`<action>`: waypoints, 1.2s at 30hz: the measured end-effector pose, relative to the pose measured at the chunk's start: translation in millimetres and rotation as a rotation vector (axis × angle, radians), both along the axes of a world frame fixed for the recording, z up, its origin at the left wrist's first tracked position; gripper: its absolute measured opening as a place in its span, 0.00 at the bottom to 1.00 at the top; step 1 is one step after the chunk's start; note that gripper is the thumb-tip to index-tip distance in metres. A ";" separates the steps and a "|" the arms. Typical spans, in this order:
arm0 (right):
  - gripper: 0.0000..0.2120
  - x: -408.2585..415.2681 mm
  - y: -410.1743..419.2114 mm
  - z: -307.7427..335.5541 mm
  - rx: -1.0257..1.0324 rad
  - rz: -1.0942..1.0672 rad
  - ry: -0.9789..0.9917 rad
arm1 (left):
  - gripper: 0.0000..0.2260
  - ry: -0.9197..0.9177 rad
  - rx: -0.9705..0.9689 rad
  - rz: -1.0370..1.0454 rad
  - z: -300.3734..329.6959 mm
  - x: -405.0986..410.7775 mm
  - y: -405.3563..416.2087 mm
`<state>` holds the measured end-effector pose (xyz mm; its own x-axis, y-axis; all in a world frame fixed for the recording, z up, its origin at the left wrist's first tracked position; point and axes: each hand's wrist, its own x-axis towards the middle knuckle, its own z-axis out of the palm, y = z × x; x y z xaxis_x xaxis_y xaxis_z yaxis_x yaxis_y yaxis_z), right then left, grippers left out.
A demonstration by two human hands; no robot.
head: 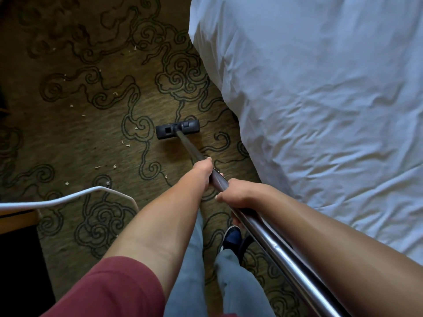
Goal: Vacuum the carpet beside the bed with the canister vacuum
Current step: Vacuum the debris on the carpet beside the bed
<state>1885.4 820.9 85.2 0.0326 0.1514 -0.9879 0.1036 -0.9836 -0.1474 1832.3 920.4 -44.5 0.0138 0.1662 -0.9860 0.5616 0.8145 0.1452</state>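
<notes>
A person is standing on a brown carpet point(75, 138) that is carrying a dark pattern of curling, cloud-like lines. Small pale scraps point(115, 93) are lying scattered over it, mostly to the left of and in front of the vacuum head point(177, 129). That dark, flat head is sitting on the carpet near the edge of the bed point(320, 99), a little apart from it. The bed is filling the right side of the view, and its white, wrinkled cover is hanging down to the carpet.

A metal wand point(263, 227) is running from the head back toward the person, slanting down to the lower right. The left hand point(202, 167) is gripping the wand further along toward the head, its grip closed round the tube. The right hand point(238, 195) is holding the wand nearer the body, fingers wrapped round it and thumb lying along the top.

A white cord point(68, 197) is curving across the carpet at the left, coming from the edge of the frame. Below it, a wooden piece of furniture point(16, 217) with a dark front is showing at the lower left. The person is wearing a dark red sleeve point(109, 291), pale grey trousers point(194, 259) and a dark blue shoe point(232, 235), which is resting on the carpet under the wand.
</notes>
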 end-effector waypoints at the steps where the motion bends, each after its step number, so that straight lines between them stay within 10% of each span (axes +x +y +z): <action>1: 0.21 1.9 7.2 4.0 0.017 0.001 -0.006 | 0.20 -0.003 0.010 0.003 2.2 1.7 9.6; 36: 0.18 210.2 595.6 -34.7 0.141 0.280 -0.121 | 0.16 -0.024 0.228 0.250 -33.1 204.1 601.7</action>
